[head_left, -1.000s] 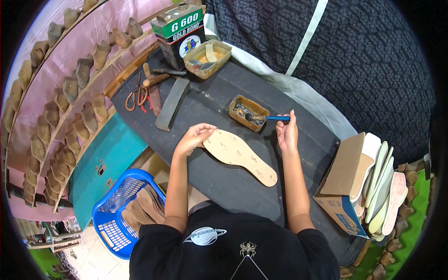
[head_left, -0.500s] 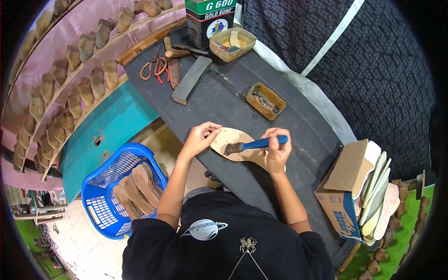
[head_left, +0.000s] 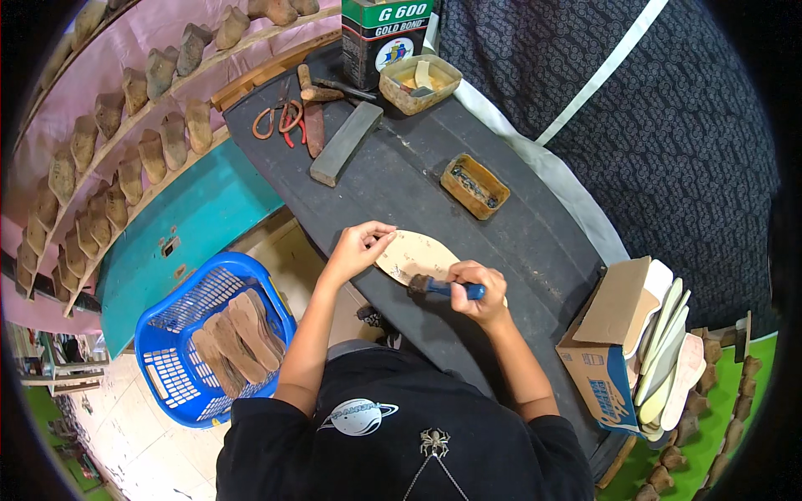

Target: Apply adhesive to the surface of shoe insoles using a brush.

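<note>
A tan insole [head_left: 415, 255] lies on the dark worktable with small marks on its face. My left hand [head_left: 364, 245] pinches its rounded left end between thumb and fingers. My right hand [head_left: 479, 292] is wrapped round the blue handle of a brush [head_left: 436, 286]. The brown bristles rest at the insole's near edge. Behind my right hand, the narrower end of the insole is mostly hidden.
Beyond the insole stands a small brown tray [head_left: 474, 186] of tiny dark pieces. A sharpening stone [head_left: 347, 144], scissors [head_left: 278, 118], a hammer [head_left: 317, 92], a plastic tub [head_left: 420, 83] and a tall can [head_left: 384, 42] lie farther back. At right, a carton [head_left: 601, 351] holds soles; a blue basket [head_left: 159, 317] sits lower left.
My right hand has moved left and toward me, turning the brush so its bristles go from the insole's middle to its near edge. My left hand stays on the insole's end.
</note>
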{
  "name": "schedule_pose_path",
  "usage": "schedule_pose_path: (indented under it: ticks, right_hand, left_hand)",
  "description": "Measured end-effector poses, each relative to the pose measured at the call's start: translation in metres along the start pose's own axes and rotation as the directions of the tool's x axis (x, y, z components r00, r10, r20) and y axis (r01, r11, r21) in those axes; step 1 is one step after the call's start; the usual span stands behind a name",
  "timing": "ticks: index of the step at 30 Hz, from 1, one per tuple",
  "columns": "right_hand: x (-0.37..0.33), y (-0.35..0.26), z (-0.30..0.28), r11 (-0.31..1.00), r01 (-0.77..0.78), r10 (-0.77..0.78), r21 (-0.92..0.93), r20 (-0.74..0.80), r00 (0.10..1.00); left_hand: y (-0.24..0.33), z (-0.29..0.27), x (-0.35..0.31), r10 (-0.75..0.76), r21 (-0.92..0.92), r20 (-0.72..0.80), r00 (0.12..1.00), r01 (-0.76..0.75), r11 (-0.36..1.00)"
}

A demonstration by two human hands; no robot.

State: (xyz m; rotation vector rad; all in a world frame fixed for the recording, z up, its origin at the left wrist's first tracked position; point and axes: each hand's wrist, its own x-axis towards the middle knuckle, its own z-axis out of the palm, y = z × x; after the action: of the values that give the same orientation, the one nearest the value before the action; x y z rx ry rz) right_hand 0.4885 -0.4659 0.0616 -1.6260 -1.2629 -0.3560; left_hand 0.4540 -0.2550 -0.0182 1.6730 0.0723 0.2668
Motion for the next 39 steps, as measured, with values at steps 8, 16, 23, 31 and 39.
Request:
schedule_pose_path:
  ticks: [8,16,23,31,39]
  right_hand:
    - [0.019,0.000,0.017,0.994,0.061,-0.042,0.090,-0.203,0.978]
    - [-0.011,0.002,-0.002,0.995,0.100,-0.101,-0.007,-0.044,0.994]
    - [-0.002,0.005,-0.002,0.998,0.057,-0.053,0.014,-0.199,0.978]
    - [0.000,0.010,0.015,0.993,-0.022,0.032,0.114,-0.088,0.996]
    - [-0.013,0.010,-0.024,0.997,-0.069,0.068,-0.029,-0.040,0.997]
  left_hand:
    - [-0.004,0.001,0.004,0.013,-0.014,0.006,1.000,-0.013,1.000]
    - [-0.002,0.000,0.001,0.015,0.007,-0.006,1.000,-0.015,1.000]
    - [0.001,0.000,0.000,-0.032,0.037,0.013,0.999,0.031,0.999]
    - [0.000,-0.001,0.002,-0.033,0.028,0.022,0.999,0.033,0.999]
    - [0.002,0.000,0.000,-0.014,0.040,0.001,1.000,0.014,0.999]
